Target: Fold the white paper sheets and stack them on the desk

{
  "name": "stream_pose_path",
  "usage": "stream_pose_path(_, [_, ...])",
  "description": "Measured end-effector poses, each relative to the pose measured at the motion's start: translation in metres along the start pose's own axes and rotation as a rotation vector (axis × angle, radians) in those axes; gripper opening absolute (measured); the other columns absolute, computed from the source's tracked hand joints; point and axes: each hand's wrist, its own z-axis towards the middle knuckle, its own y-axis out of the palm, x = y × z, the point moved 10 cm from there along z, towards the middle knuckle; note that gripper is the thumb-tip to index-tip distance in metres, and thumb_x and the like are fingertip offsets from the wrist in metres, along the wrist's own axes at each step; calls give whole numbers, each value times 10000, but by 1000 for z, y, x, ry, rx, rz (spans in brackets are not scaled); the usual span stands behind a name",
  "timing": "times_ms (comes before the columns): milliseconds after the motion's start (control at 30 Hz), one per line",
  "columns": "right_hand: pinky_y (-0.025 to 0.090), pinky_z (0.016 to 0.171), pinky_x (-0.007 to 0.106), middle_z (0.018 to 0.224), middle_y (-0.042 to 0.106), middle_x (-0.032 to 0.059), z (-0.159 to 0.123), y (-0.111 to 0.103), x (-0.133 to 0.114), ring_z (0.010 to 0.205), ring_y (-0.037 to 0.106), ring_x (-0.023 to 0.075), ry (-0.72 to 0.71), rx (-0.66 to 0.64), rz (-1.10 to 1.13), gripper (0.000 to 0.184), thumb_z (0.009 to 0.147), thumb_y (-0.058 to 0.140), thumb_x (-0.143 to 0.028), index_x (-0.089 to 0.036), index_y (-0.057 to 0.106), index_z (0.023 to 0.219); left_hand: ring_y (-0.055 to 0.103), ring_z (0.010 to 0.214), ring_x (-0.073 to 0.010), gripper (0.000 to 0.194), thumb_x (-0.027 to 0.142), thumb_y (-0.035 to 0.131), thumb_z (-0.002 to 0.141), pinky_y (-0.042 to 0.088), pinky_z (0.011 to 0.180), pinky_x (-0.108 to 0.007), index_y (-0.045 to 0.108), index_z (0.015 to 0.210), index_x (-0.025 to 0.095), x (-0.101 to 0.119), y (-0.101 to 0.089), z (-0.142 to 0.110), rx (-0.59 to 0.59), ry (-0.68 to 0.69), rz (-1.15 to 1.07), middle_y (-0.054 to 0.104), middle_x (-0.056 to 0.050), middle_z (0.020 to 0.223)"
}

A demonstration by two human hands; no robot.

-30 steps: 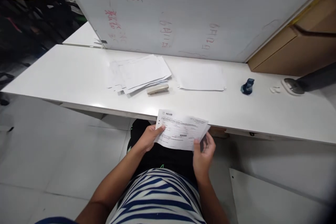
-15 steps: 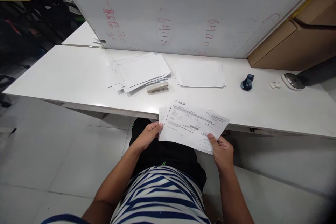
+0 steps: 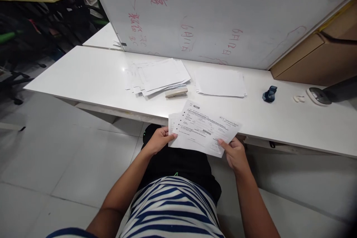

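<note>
Papers (image 3: 205,127), the top one marked ND2B, are held up on the near side of the stapler (image 3: 176,93) in the head view. The left hand (image 3: 157,141) pinches one edge, thumb and fingers closed on it; the right hand (image 3: 235,154) grips the other end likewise. Beyond the stapler lies a loose stack (image 3: 165,74).

A small glare spot brightens the desk (image 3: 97,70).
</note>
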Motion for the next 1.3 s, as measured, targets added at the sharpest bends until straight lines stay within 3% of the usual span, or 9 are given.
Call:
stream_pose_path(133, [502,920,452,1013,712,89,11,11,-41,1059,616,283,-83,-48,-72,463,648,804,-395,-177,674,1035,622,1105,-277,525,384,733,761,485,972,-426,591,1224,182,41,7,0,-18,118,169,657,-100,1224])
stream_pose_path(267, [529,816,419,853,684,38,19,31,-105,910,642,259,-254,-81,-230,332,714,754,-390,-193,651,960,598,1142,-288,451,431,675,800,491,971,-431,624,1185,201,102,13,6,115,261,366,661,-77,1217])
stream_pose_path(367, [501,900,440,1015,678,64,29,53,-149,1032,614,270,-437,-90,-196,428,730,743,-387,-199,611,1091,589,1153,-281,423,448,621,833,488,979,-441,643,1155,175,148,15,17,208,437,362,670,-75,1198])
stream_pose_path(433, [464,974,464,1173,639,83,41,67,-160,1133,571,274,-494,-125,-155,573,709,762,-388,-212,552,1212,594,1143,-279,427,442,633,821,490,977,-445,649,1145,165,160,13,29,214,482,347,673,-80,1193])
stream_pose_path(567, [423,1029,506,1305,580,95,72,83,-137,1202,538,279,-418,-195,-34,758,634,809,-411,-229,478,1291,620,1101,-281,427,405,697,768,489,973,-454,662,1101,140,146,-3,57,163,412,280,677,-113,1176])
stream_pose_path(733, [437,1020,475,1248,635,85,80,88,-111,1166,575,273,-343,-272,47,585,675,785,-404,-232,554,1184,617,1113,-262,450,354,727,758,460,1008,-464,639,1148,147,123,-20,65,69,373,182,661,-124,1206])
stream_pose_path(900, [439,1013,443,1147,684,51,78,87,-120,1101,610,242,-404,-277,89,445,678,790,-363,-231,621,1068,606,1127,-257,462,361,732,765,438,1029,-460,635,1166,153,121,-16,64,-39,391,142,646,-123,1234])
stream_pose_path(1033, [485,935,437,1000,718,34,85,91,-118,955,654,221,-349,-297,68,460,628,823,-365,-208,636,1018,587,1162,-269,448,400,705,787,421,1036,-471,644,1160,159,120,-11,66,-65,352,191,644,-123,1240])
stream_pose_path(1300, [457,987,461,1118,708,77,77,104,-109,1076,630,264,-277,-394,46,517,591,836,-397,-179,682,1034,600,1151,-270,461,423,722,759,441,1020,-467,662,1144,177,122,-3,62,-51,355,284,654,-113,1231])
